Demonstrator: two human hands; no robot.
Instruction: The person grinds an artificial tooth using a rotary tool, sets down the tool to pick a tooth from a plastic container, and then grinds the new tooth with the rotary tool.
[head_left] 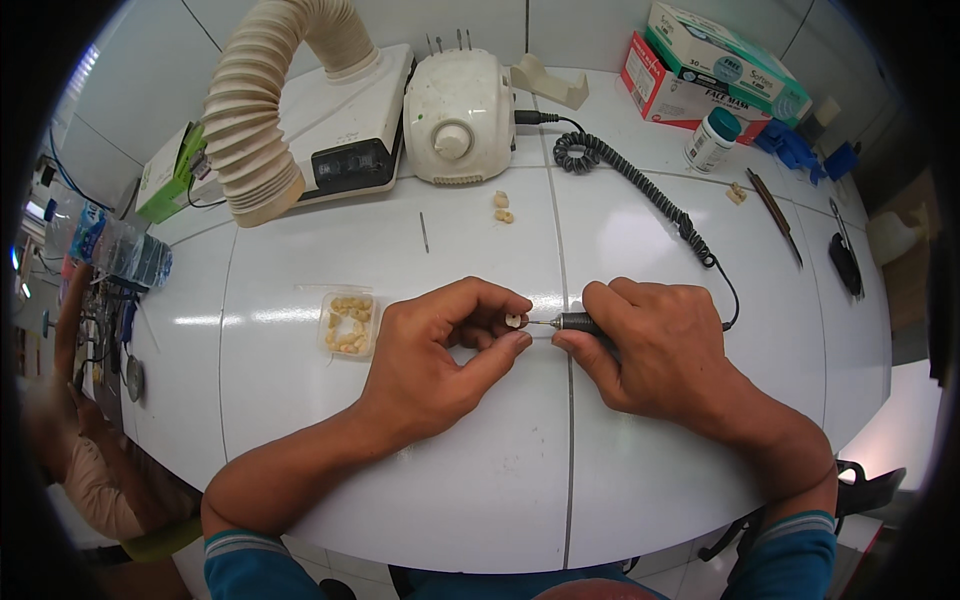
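My left hand (425, 345) is closed in a pinch, with a small pale tooth-like piece (514, 321) between thumb and fingertips. In my right hand (660, 345) is a black rotary handpiece (576, 322), gripped low near its metal nose. Its thin bur (541, 322) points left and reaches the piece; whether it touches cannot be made out. Left of my left hand, a small clear box (324, 335) holds several yellowish tooth-like pieces (348, 344). From the handpiece's rear, a coiled black cord (650, 185) runs back to a cream control unit (470, 110) with a round knob.
Beyond my hands lie a loose bur (424, 232) and two yellowish pieces (502, 208). A ribbed suction hose (250, 115) arches at the back left. Mask boxes (690, 85), a white bottle (710, 145) and a brown pencil-like tool (775, 215) occupy the right. Another person (100, 470) sits at left.
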